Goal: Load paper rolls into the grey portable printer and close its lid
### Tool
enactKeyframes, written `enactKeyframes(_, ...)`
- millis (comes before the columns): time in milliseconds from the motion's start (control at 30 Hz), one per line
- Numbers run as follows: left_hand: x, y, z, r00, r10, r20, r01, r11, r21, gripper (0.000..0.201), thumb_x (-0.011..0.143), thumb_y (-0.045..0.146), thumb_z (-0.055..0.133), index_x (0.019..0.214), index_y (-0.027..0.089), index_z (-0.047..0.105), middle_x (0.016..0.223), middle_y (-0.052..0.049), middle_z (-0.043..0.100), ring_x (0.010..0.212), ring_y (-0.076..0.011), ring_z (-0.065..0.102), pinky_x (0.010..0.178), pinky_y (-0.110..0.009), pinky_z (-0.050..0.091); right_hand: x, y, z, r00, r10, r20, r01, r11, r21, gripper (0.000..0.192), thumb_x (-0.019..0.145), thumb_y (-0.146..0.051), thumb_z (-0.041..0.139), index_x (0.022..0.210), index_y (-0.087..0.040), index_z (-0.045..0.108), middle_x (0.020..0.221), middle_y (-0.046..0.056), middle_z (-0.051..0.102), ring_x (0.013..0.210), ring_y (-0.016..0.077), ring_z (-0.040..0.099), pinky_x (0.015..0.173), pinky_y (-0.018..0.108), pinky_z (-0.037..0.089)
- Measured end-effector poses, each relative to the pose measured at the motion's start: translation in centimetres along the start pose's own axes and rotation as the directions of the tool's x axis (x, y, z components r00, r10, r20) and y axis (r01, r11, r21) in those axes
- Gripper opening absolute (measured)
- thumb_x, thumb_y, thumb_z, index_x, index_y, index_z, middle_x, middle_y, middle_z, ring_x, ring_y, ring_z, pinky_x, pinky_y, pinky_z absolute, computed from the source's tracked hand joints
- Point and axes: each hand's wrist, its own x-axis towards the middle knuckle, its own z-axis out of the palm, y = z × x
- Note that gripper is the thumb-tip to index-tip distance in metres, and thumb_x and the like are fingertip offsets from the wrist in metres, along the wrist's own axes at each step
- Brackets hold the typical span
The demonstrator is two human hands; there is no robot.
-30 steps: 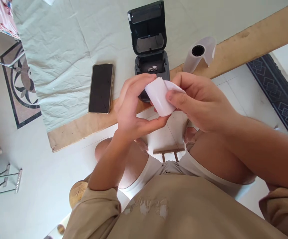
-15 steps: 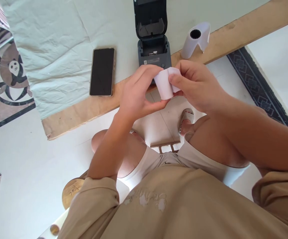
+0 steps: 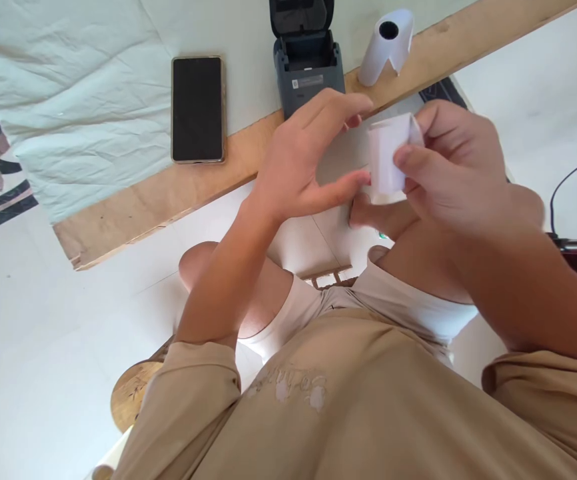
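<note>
We hold the paper roll (image 3: 387, 160) in our right hand (image 3: 456, 173), fingers closed around it, just in front of our chest. Our left hand (image 3: 308, 157) is open, thumb tip touching the roll. Beyond the hands the printer (image 3: 307, 60) sits open on the worktop (image 3: 133, 200), its bay not yet loaded; another roll (image 3: 386, 43) lies beside it.

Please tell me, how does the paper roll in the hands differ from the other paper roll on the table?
The held roll is off the table, gripped by the right hand with the left hand's thumb touching it; the table roll lies untouched beside the printer. The table roll shows its dark hollow core; the held roll's core is hidden. The table roll has a loose flap hanging out; the held roll's loose end is pinched at the top. Both are white.
</note>
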Motion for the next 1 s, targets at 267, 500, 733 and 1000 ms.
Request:
enactKeyframes(267, 2.2, -1.8, 1.8, 1.0, 0.024, 0.004, -0.024, 1.0, 0.014, 0.021, 0.091, 0.035, 0.06, 0.11, 0.032, 0.068, 0.097, -0.009, 0.066, 0.108, -0.0338, 0.069, 0.079, -0.048, 0.061, -3.9, 6.8, -6.9, 0.984, 0.176, 0.0, -0.172, 0.962, 0.213, 0.03, 0.084, -0.043, 0.079, 0.081, -0.024, 0.056, 0.075, -0.002, 0.07, 0.059, 0.0127, 0.065, 0.05, 0.026, 0.048)
enactKeyframes(500, 3.0, -7.0, 5.0, 0.888, 0.446, -0.113, -0.447, 0.894, 0.019, 0.01, 0.063, 0.02, 0.049, 0.068, 0.025, 0.042, 0.054, 0.001, 0.045, 0.042, -0.0141, 0.038, 0.041, -0.031, 0.016, -9.5, 15.0, -12.1, 0.933, 0.352, 0.069, -0.356, 0.883, 0.307, 0.024, 0.1, -0.043, 0.069, 0.099, -0.019, 0.066, 0.087, 0.0, 0.064, 0.073, 0.0087, 0.061, 0.06, 0.019, 0.051)
enactKeyframes(733, 1.8, -7.0, 6.4, 0.922, 0.201, 0.331, -0.241, 0.967, 0.081, 0.011, 0.062, 0.022, 0.052, 0.063, 0.024, 0.041, 0.056, 0.0, 0.052, 0.046, -0.0148, 0.039, 0.05, -0.035, 0.026, -8.8, 18.0, -12.1, 0.814, 0.532, 0.235, -0.581, 0.761, 0.29, 0.037, 0.103, -0.045, 0.065, 0.123, -0.014, 0.065, 0.112, 0.007, 0.069, 0.095, 0.0136, 0.068, 0.083, 0.031, 0.063)
enactKeyframes(1000, 2.0, -6.7, 7.5, 0.873, 0.187, 0.451, -0.209, 0.978, -0.001, 0.029, 0.098, 0.036, 0.058, 0.071, 0.027, 0.06, 0.065, -0.003, 0.06, 0.058, -0.0147, 0.036, 0.055, -0.035, 0.038, -7.9, 17.1, -13.9, 0.712, 0.618, 0.334, -0.702, 0.639, 0.315, 0.036, 0.103, -0.045, 0.065, 0.117, -0.013, 0.066, 0.104, 0.005, 0.068, 0.086, 0.0111, 0.066, 0.077, 0.027, 0.061)
